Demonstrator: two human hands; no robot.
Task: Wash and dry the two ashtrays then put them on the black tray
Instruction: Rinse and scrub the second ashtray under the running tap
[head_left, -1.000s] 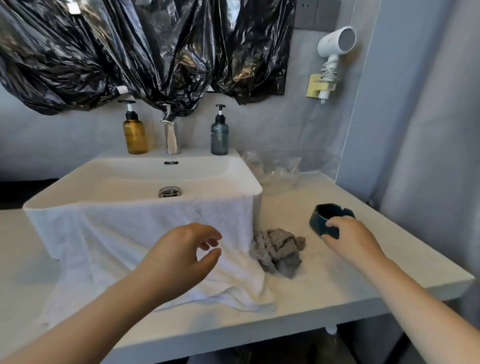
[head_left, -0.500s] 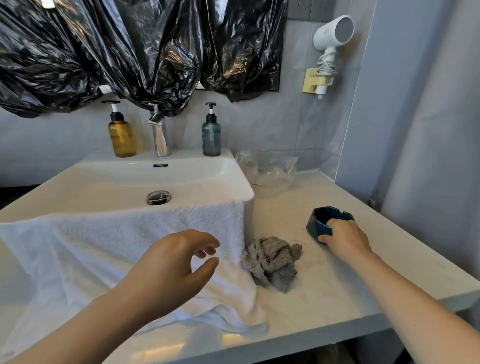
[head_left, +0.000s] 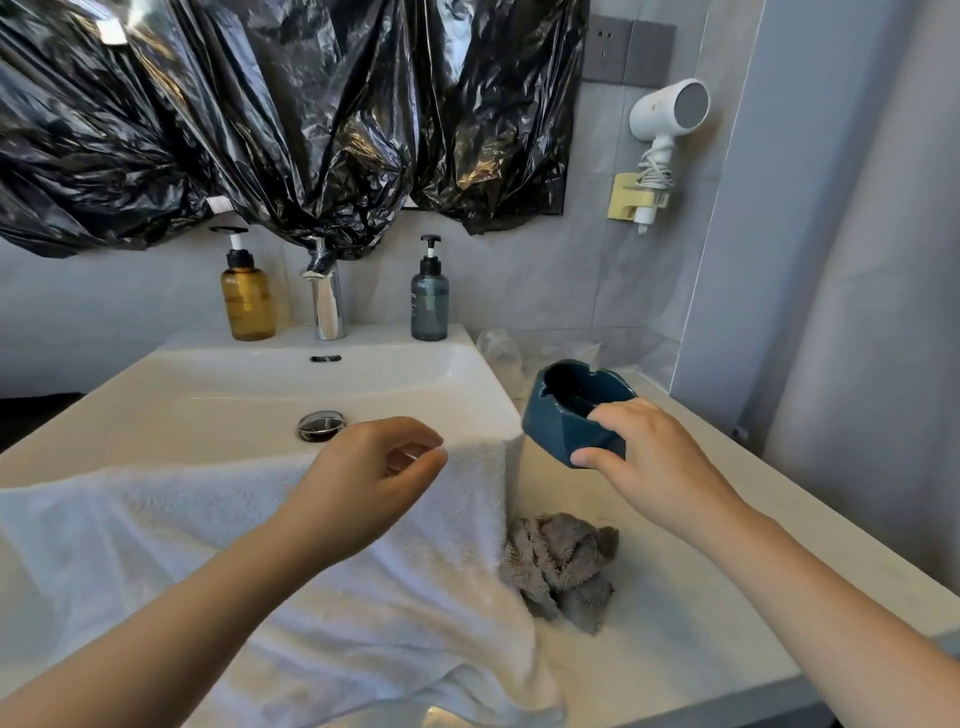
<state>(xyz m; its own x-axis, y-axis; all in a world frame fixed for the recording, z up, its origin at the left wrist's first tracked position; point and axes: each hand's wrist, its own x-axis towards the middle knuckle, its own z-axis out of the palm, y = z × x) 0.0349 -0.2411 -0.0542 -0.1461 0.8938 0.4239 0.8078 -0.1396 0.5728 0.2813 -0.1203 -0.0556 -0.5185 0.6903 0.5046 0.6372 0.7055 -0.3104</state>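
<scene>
Blue ashtray (head_left: 571, 410) in the air just right of the sink (head_left: 249, 400), my right hand (head_left: 649, 462) pinching its near wall. My left hand (head_left: 363, 478) is empty, fingers loosely curled apart over the towel (head_left: 156, 545). Washing not started, I judge; second ashtray and black tray not visible.

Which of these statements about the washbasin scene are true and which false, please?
1. The right hand holds the dark blue ceramic ashtray. True.
2. The left hand grips the crumpled grey cloth. False: it is empty, and the cloth lies on the white counter.
3. A white towel drapes over the white washbasin front. True.
4. Water runs from the chrome tap. False: none is visible.
</scene>
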